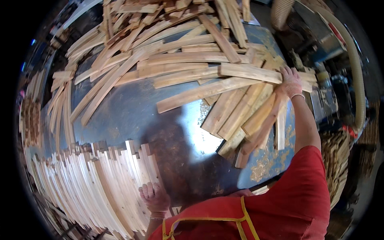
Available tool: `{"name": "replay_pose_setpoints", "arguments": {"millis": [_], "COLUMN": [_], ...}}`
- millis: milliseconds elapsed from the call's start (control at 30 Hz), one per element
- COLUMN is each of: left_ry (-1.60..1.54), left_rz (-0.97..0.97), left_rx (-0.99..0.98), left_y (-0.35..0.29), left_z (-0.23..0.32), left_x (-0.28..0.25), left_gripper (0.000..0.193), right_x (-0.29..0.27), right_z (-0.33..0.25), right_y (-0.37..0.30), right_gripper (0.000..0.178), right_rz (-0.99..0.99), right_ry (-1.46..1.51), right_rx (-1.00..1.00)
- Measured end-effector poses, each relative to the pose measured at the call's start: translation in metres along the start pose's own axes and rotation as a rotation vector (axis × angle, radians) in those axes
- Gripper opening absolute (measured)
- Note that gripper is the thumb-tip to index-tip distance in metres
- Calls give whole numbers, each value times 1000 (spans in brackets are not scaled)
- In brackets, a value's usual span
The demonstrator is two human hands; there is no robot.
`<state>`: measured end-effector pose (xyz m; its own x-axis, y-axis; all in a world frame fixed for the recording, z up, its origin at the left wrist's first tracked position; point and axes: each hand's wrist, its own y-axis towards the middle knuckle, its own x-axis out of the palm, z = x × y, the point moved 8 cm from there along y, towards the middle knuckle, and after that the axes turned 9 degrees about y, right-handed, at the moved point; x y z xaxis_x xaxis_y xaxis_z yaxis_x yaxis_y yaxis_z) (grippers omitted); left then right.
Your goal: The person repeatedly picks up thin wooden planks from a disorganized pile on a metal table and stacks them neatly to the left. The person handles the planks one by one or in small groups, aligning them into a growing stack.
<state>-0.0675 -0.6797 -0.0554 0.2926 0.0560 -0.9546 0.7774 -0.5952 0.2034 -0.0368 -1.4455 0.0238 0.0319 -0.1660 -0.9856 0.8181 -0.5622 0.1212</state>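
My right hand (291, 83), in a pale glove, reaches out to the far right. Its fingers curl over the right end of a wooden board (251, 73) lying on top of the loose pile. Other boards (236, 108) fan out from under that hand toward me. Close to my body on the left, my left hand (155, 198), also gloved, rests with fingers extended on the right end of a tight row of pale wooden strips (104, 180). The strips stand side by side on edge.
A blue-grey metal table (124, 108) with sawdust bears the wood. Beyond is a heaped pile of boards (160, 24). A ribbed hose (358, 80) and machinery stand at the right. More stacked boards (335, 160) are beside me at the right, and others (31, 120) at the far left.
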Motion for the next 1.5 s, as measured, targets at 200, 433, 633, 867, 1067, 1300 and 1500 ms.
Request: {"name": "replay_pose_setpoints", "arguments": {"millis": [200, 433, 633, 867, 1067, 1300, 1500], "left_ry": [-173, -199, -350, -387, -585, -443, -903], "left_rz": [-100, -87, -25, -9, -180, -359, -504], "left_rx": [-13, -73, -87, -121, -415, -790, -1183], "left_y": [14, 19, 19, -11, -127, -383, -430], "left_z": [-4, -9, -24, -31, -59, -82, -61], "left_x": [-18, -29, -36, -30, -55, -56, -6], "left_gripper": [54, 50, 50, 61, 63, 74, 62], "right_x": [27, -69, -25, -10, 34, 41, -26], "right_z": [-19, -275, -365, -364, -356, -381, -496], "right_y": [42, -29, -39, -162, -389, -551, -533], "right_gripper": [70, 85, 96, 79, 58, 68, 78], "right_rz": [-366, -267, -493, -1032, -1167, -1485, -1110], "right_ry": [-11, 298, 158, 1323, 1610, 1936, 1311], "right_rx": [-9, -531, -541, -160, 219, 464, 36]}}
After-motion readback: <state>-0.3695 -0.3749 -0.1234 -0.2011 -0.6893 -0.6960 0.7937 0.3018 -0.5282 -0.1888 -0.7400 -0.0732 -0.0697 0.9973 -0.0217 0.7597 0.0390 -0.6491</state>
